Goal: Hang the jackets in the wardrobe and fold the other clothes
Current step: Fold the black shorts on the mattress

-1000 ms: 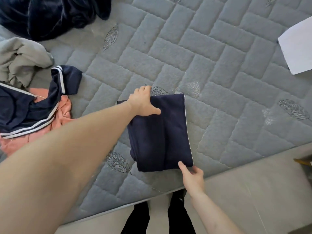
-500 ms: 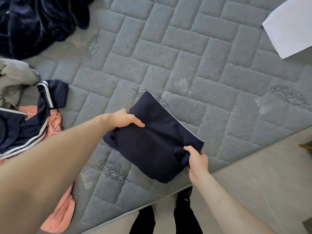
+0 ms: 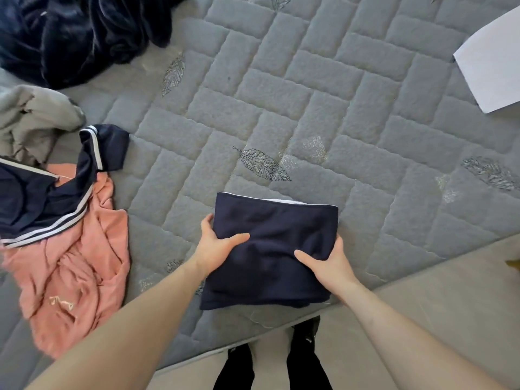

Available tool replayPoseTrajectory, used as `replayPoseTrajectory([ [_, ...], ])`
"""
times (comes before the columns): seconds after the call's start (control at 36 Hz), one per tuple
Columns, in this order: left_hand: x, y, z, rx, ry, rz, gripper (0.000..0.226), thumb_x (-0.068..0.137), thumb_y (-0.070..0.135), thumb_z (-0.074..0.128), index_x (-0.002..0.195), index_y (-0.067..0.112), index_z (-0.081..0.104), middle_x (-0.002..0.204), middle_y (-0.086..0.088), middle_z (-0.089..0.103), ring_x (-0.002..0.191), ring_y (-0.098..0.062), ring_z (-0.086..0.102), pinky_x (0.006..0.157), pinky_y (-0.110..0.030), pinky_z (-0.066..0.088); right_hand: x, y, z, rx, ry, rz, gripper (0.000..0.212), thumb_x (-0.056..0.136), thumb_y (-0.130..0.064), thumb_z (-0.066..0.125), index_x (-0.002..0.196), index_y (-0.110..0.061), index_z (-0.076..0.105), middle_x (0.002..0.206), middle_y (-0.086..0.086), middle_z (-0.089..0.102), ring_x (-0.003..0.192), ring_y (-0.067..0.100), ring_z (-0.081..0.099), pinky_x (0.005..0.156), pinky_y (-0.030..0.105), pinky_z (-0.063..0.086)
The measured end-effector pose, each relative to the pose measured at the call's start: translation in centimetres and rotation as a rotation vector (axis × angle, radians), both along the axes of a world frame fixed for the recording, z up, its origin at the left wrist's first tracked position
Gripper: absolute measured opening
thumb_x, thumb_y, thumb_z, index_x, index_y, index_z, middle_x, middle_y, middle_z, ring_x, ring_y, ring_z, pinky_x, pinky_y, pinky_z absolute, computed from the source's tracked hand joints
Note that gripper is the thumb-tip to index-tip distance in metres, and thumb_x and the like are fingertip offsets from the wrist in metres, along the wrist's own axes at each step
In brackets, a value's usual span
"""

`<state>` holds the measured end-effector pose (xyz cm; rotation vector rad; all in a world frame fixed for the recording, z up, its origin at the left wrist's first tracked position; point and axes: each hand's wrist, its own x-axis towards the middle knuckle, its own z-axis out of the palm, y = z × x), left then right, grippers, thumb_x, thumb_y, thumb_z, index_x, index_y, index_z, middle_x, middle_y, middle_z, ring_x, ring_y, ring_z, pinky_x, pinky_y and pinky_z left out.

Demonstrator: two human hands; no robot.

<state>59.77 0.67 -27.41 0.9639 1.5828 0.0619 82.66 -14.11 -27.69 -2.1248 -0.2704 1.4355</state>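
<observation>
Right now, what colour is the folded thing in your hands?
Dark navy folded garment, thin white edge; head view.

I see a gray quilted mattress [image 3: 309, 108] with leaf pictures, a white paper [image 3: 492, 66] on it, and the tan floor [image 3: 436, 319].

Single head view, apparently standing, looks steeply down, close over mattress [image 3: 309, 108].

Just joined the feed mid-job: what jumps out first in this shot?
The folded navy garment near the mattress front edge draws the eye, gripped by the left hand and right hand at either side. Left of it lies an unfolded heap: a pink top under a navy white-striped piece, with a dark plush jacket bunched at the far left corner. A white sheet sits at the right edge.
</observation>
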Motion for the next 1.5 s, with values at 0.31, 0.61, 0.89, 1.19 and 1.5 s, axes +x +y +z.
replayPoseTrajectory([
  [0.31, 0.0, -0.3, 1.9, -0.073, -0.164, 0.002, 0.072, 0.081, 0.019, 0.079, 0.142, 0.036, 0.045, 0.123, 0.006, 0.071, 0.103, -0.016, 0.073, 0.094, -0.040, 0.058, 0.0, -0.9, 1.8, 0.089, 0.087, -0.140, 0.061, 0.075, -0.028, 0.089, 0.127, -0.037, 0.059, 0.119, -0.015, 0.070, 0.109, 0.010, 0.066, 0.100, 0.037, 0.053],
  [0.61, -1.8, -5.2, 13.5, -0.045, -0.213, 0.052, 0.093, 0.092, 0.002, 0.065, 0.159, 0.044, 0.016, 0.149, 0.015, 0.049, 0.128, -0.010, 0.057, 0.110, -0.037, 0.047, -1.4, -5.3, 13.0, 0.139, 0.140, -0.216, 0.048, 0.080, -0.020, 0.084, 0.120, -0.038, 0.064, 0.114, -0.013, 0.073, 0.106, 0.013, 0.069, 0.101, 0.044, 0.054],
  [0.89, -5.2, -8.0, 29.6, 0.135, -0.299, -0.186, 0.089, 0.096, 0.008, 0.065, 0.152, 0.056, 0.017, 0.134, 0.048, 0.030, 0.111, 0.033, 0.044, 0.087, 0.004, 0.038, -5.2, -9.8, 28.5, 0.265, 0.086, -0.275, 0.047, 0.081, -0.018, 0.083, 0.121, -0.036, 0.064, 0.112, -0.014, 0.074, 0.105, 0.012, 0.071, 0.092, 0.039, 0.057],
  [1.19, -7.2, -9.5, 39.5, 0.124, -0.457, -0.445, 0.051, 0.098, 0.002, 0.058, 0.118, 0.046, 0.071, 0.121, 0.027, 0.068, 0.110, 0.001, 0.066, 0.081, -0.012, 0.054, -10.7, -16.4, 39.8, 0.410, -0.020, -0.467, 0.051, 0.084, -0.016, 0.081, 0.121, -0.046, 0.061, 0.112, -0.019, 0.074, 0.098, 0.004, 0.072, 0.068, 0.017, 0.058],
  [1.5, 0.9, -14.9, 47.6, 0.134, -0.576, -0.677, 0.048, 0.087, 0.009, 0.072, 0.112, 0.050, 0.071, 0.107, 0.015, 0.076, 0.093, -0.012, 0.075, 0.068, -0.020, 0.059, -10.2, -26.2, 47.7, 0.510, -0.118, -0.725, 0.058, 0.072, -0.034, 0.081, 0.125, -0.042, 0.059, 0.114, -0.017, 0.074, 0.098, 0.006, 0.073, 0.067, 0.019, 0.058],
])
